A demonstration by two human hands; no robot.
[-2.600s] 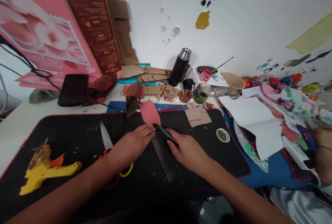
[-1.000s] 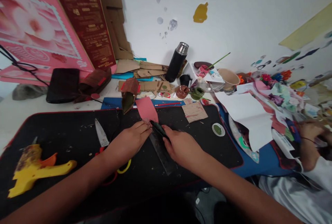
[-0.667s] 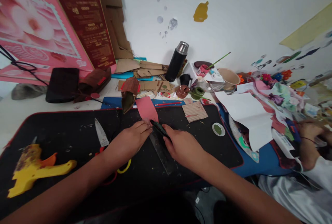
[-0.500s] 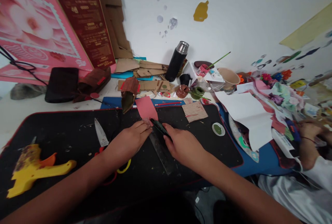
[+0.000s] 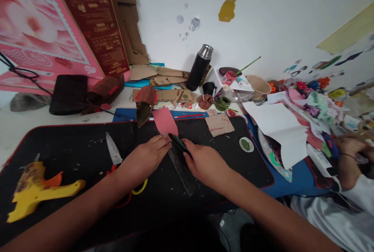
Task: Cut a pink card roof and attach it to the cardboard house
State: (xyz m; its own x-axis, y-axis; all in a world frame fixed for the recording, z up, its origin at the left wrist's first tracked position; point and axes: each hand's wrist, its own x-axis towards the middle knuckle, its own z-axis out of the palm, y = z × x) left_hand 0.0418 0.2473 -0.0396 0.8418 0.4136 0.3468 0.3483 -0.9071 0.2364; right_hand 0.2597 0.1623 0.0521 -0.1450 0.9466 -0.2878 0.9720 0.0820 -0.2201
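Note:
A pink sheet of paper (image 5: 165, 121) lies across the mat's far edge. Its near end is at the fingertips of my left hand (image 5: 149, 154), which are pressed together on it, with a small brownish-pink bit beside them. My right hand (image 5: 206, 162) is wrapped round a slim dark green tool (image 5: 177, 142), whose kind I cannot make out; its tip meets the near end of the paper. Below the tool a dark ruler (image 5: 181, 172) lies slantwise on the mat. Scissors (image 5: 113, 150) with red and yellow handles are partly hidden under my left forearm.
A yellow glue gun (image 5: 43, 191) lies on the black mat (image 5: 230, 166) at left. Corrugated cardboard (image 5: 219, 124) and a lid with green paint (image 5: 246, 145) are at right. Behind stand a black flask (image 5: 199, 67) and paint jars (image 5: 206, 102). Another person's hand (image 5: 350, 148) is far right.
The view has shifted very slightly. Both hands, the dark green tool and the pink paper stay in practically the same positions.

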